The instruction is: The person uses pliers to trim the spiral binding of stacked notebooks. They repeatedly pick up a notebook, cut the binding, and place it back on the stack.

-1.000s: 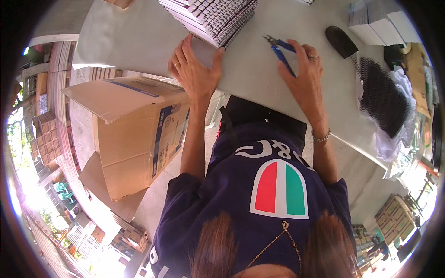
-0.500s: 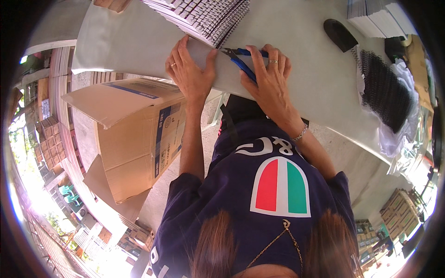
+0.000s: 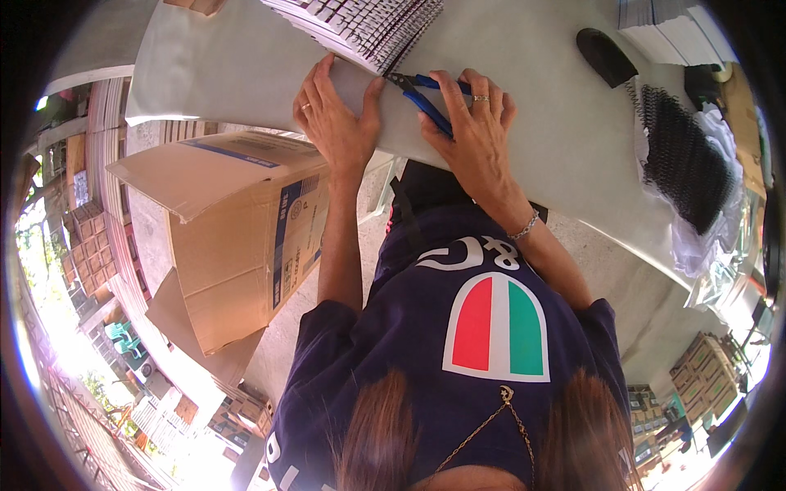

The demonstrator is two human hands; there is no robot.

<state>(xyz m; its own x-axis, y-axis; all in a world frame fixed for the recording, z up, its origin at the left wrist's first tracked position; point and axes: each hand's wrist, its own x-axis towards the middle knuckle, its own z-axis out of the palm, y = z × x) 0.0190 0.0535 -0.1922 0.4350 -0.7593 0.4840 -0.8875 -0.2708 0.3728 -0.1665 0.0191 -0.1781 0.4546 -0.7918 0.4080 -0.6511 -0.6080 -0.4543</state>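
Note:
A stack of spiral-bound notebooks [image 3: 360, 33] with dark coils lies on the table at the top of the view. My right hand [image 3: 479, 135] is closed around blue-handled wire cutters [image 3: 430, 110]. Their dark jaws are at the stack's near corner, where the coil ends are; whether they touch a wire is too small to tell. My left hand [image 3: 340, 123] rests at the stack's near edge, thumb and fingers apart, holding nothing I can see.
The pale-covered table [image 3: 540, 114] carries a pile of loose black coils [image 3: 684, 164] on white plastic at right. Beyond them are a dark rounded object [image 3: 604, 57] and stacked paper blocks [image 3: 671, 33]. An open cardboard box [image 3: 221, 254] stands at left, below table height.
Both hands and the cutters have shifted very slightly up the view against the notebook stack. The right hand's grip on the handles looks about the same.

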